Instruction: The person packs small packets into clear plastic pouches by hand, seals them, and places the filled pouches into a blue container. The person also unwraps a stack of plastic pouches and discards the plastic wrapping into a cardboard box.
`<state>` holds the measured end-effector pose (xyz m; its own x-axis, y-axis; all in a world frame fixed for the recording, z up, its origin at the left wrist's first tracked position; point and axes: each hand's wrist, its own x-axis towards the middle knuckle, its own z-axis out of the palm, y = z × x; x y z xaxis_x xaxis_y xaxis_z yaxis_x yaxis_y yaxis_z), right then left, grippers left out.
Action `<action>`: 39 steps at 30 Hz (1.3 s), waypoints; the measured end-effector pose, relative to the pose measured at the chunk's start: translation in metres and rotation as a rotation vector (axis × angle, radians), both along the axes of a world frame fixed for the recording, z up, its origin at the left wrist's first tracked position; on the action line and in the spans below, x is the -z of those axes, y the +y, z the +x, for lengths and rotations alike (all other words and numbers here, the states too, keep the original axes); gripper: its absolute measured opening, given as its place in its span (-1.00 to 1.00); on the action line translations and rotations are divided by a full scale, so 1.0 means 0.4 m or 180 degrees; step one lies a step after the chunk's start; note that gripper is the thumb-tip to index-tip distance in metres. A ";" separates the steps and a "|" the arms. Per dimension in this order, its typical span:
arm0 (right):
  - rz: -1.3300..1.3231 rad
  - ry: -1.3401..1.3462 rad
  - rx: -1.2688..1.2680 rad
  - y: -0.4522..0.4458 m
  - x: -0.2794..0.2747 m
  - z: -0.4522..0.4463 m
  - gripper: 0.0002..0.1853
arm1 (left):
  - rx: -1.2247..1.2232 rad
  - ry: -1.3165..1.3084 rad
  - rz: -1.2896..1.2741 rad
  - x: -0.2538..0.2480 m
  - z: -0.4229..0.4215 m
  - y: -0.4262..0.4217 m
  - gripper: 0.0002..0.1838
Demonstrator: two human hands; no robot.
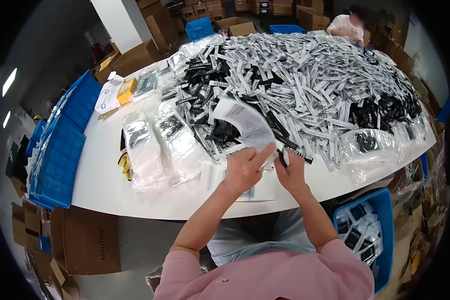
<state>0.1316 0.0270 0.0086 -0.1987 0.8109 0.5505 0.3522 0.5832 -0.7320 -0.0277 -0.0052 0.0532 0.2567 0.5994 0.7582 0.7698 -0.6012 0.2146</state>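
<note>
My left hand is closed on a curved translucent plastic bag with printed lettering, which rises over the near edge of the pile. Close beside it on the right, my right hand pinches a small black item; its far end is hidden by the fingers. Beyond both hands spreads a large heap of white and black printed strips. Below my left hand, a few flat clear sleeves lie on the white table.
Stacks of clear bags lie to the left, near a yellow box. Blue bins stand off the left edge. A blue bin with packed pouches is low right. Another person sits at the far right.
</note>
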 end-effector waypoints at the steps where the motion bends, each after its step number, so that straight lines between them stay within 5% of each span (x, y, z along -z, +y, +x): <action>1: -0.0375 0.0109 0.0018 0.004 -0.008 -0.009 -0.78 | 0.0011 -0.0097 0.0151 -0.004 0.008 0.010 -0.39; 4: 0.0529 0.0210 0.0010 -0.036 -0.033 -0.038 -0.72 | -0.0686 -0.0277 -0.0189 -0.007 -0.017 0.050 -0.39; 6: 0.0361 -0.0076 -0.0095 -0.059 -0.044 -0.040 -0.70 | -0.0390 -0.0869 -0.0286 0.007 -0.005 0.057 -0.41; 8: -0.0891 0.0031 -0.0507 -0.049 -0.016 -0.037 -0.66 | -0.0232 -0.0753 -0.0494 0.018 0.013 0.027 -0.40; 10: -0.1278 0.0341 -0.0664 -0.019 0.046 -0.028 -0.65 | -0.0074 -0.0439 -0.0132 0.044 0.040 0.008 -0.41; 12: -0.2883 0.1400 -0.0663 -0.023 0.035 -0.037 -0.66 | -0.0020 0.0035 0.0336 0.070 0.058 0.001 -0.36; 16: -0.2149 0.0854 -0.1067 -0.073 0.015 -0.080 -0.74 | -0.0610 -0.0640 -0.0852 0.078 0.005 0.003 -0.31; 20: -0.1337 0.1418 -0.0554 -0.010 0.093 -0.082 -0.79 | -0.0175 0.0046 -0.0411 0.104 0.038 -0.034 -0.34; 24: -0.2035 0.1240 -0.0991 -0.052 0.023 -0.083 -0.88 | -0.0513 -0.0601 -0.0916 0.084 0.004 -0.018 -0.30; 27: -0.2360 0.1568 -0.0845 -0.041 0.002 -0.062 -0.92 | -0.0061 -0.0350 -0.0867 0.073 0.011 -0.040 -0.28; 29: -0.0660 0.1187 -0.0304 -0.023 0.063 -0.059 -0.94 | -0.0079 -0.0008 -0.0898 0.071 0.049 -0.063 -0.28; 32: -0.0820 0.0823 -0.0252 -0.022 0.065 -0.064 -0.87 | -0.0176 0.0216 -0.0890 0.070 0.050 -0.058 -0.31; 34: -0.1208 0.0985 -0.0463 -0.019 0.088 -0.049 -0.84 | 0.0199 -0.0322 -0.2568 0.011 0.019 -0.059 -0.31; 35: -0.1270 0.1017 -0.0724 -0.014 0.101 -0.040 -0.82 | 0.0313 -0.0443 -0.2767 -0.012 0.003 -0.057 -0.32; 37: -0.1242 0.1076 -0.1043 -0.012 0.102 -0.035 -0.79 | 0.0302 0.0033 -0.1529 -0.029 -0.035 -0.036 -0.29; 39: -0.1326 0.0758 -0.1146 -0.022 0.054 -0.019 -0.80 | 0.0283 0.0757 -0.1116 -0.071 -0.060 -0.009 -0.24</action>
<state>0.1241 0.0183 -0.0131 -0.4111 0.8725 0.2640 -0.0161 0.2826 -0.9591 -0.0517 -0.0089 0.0815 0.4619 0.7779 0.4261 0.7710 -0.5896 0.2406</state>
